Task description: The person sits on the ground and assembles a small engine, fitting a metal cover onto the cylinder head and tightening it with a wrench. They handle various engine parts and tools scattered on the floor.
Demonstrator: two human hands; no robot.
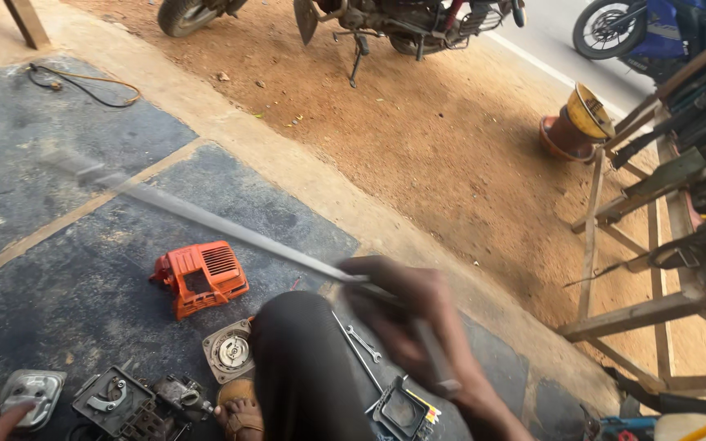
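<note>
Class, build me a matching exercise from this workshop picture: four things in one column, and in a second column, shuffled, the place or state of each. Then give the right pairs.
Things:
1. orange engine cover
2. long metal rod
3. small spanner
4. motorcycle

Places or states:
A. parked on the sandy ground at the top
B. gripped in the right hand, blurred
C. on the dark floor, left of the knee
D. on the floor under the rod, right of the knee

Pairs: 1-C, 2-B, 3-D, 4-A
</note>
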